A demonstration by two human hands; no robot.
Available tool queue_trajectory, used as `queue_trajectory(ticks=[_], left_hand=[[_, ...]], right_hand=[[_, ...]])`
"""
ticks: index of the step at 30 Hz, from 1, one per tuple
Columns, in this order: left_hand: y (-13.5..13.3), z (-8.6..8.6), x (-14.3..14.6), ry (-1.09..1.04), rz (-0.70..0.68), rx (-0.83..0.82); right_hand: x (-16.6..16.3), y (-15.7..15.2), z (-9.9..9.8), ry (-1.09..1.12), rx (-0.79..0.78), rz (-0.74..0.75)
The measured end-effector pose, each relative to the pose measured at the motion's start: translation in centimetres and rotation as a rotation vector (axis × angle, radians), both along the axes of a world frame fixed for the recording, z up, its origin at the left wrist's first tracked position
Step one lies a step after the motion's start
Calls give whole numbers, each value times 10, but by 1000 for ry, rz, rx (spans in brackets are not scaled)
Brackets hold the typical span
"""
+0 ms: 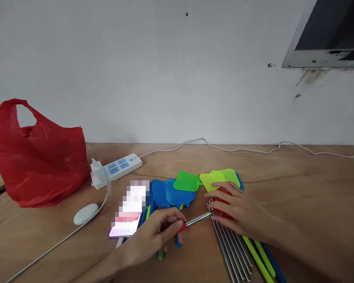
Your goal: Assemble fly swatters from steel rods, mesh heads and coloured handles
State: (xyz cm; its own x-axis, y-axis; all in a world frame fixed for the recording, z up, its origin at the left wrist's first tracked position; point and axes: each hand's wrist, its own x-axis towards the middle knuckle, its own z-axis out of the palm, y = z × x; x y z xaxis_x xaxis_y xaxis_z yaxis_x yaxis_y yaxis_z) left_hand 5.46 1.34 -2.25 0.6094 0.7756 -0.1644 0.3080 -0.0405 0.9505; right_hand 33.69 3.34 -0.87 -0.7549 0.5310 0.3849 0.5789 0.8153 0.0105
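Observation:
My left hand (157, 234) pinches the red-tipped end of a thin metal rod (198, 219) that runs right toward a red fly-swatter head (222, 191). My right hand (238, 212) lies with fingers spread over that red head and over a bundle of metal rods (233, 247). Blue swatter heads (169, 193), a green one (187, 181) and yellow-green ones (220, 177) lie fanned out on the wooden table (297, 188) just beyond both hands. Green and blue handles (261, 259) stick out under my right wrist.
A phone (129, 214) with a lit screen lies left of my left hand. Further left are a white oval device (86, 213) on a cable, a white power strip (116, 169) and a red plastic bag (38, 157). A white cable (253, 149) runs along the wall.

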Motion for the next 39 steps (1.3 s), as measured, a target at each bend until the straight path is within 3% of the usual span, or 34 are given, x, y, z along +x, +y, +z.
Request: queue_trajectory(ticks=[2,4,6,9,13,15,21,25,30,35,39], left_hand=[[-4,3,-2,57,-16,79],[-7,11,-4,139,-65,262],[-11,21,-3,232,-179,495],[-15,33,3,474,-328,679],[-17,32,17,719,-279,812],[-16,26,23,787,-260,853],[-12,16,29,864,-374,919],[-14,20,28,841,-387,860],[-16,27,25,639,-366,803],[-20,27,26,635,-409,779],[-22,18,30,728,-441,854]], right_hand=[[-5,2,-5,-74,-15,5],[-9,2,-9,-140,21,0],[-11,-1,-11,-190,64,-9],[-13,-7,-10,-231,68,7],[-13,-17,-8,-211,3,11],[-13,-20,-6,-183,-62,-1],[-14,-24,-1,-145,-169,4],[-14,-23,-8,-169,-92,18],[-15,-19,-18,-199,102,22],[-17,-19,-22,-216,120,27],[-20,-20,-25,-164,45,25]])
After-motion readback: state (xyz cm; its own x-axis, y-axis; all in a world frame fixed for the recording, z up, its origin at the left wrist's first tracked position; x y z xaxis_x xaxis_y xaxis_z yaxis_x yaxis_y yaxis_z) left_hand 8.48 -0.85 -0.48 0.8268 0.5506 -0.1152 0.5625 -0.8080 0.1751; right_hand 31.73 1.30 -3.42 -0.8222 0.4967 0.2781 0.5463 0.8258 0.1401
